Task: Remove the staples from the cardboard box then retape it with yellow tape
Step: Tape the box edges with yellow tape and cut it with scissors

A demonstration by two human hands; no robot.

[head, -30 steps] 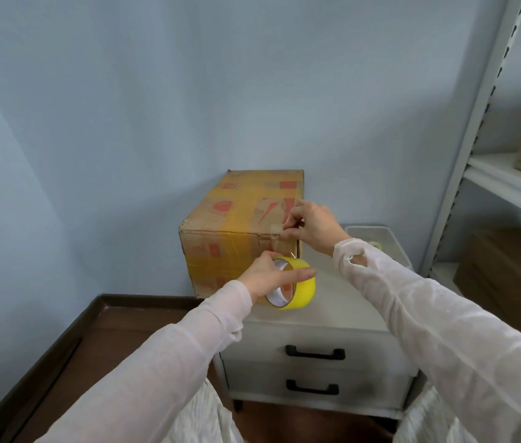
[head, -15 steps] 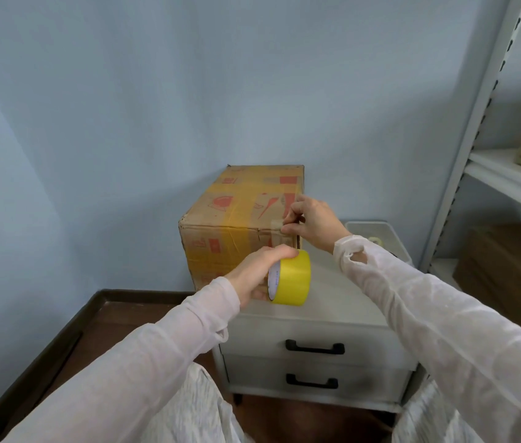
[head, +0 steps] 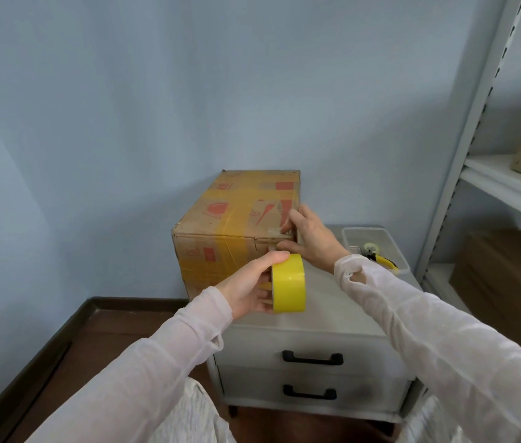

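Yellow tape roll [head: 289, 284]: nearest item, held on edge in the air above the front part of the counter [head: 332, 302], its glossy outer band turned toward me.

Left hand [head: 249, 290]: grips the roll, thumb laid over the top of the rim, fingers mostly hidden behind it; pale sheer sleeve to the wrist. I cannot tell whether a strip runs from the roll to the box.

Counter: white unit with two drawers, upper handle [head: 312, 358] and lower handle [head: 309, 393] both black.

Right hand [head: 312, 239]: just beyond the roll, clasping the near upper right corner of the cardboard box [head: 237, 219], fingers on the top face, thumb against the front face. A small pale scrap shows beside the fingertips; I cannot make out what it is.

Cardboard box: closed, standing on the counter's left part, its long side running away from me toward the wall. Red print on top and front; broad yellowish bands cross both faces.

Clear plastic bin [head: 368, 229]: on the counter's back right, apart from the box. Inside I see a small pale roll [head: 370, 247] and a yellow-handled tool [head: 384, 263], kind unclear.

Shelving rack [head: 476, 129]: grey, right of the counter, brown cartons [head: 508, 276] on its shelves.

Blue wall [head: 189, 91]: behind everything. Dark wooden floor [head: 109, 340]: lower left.
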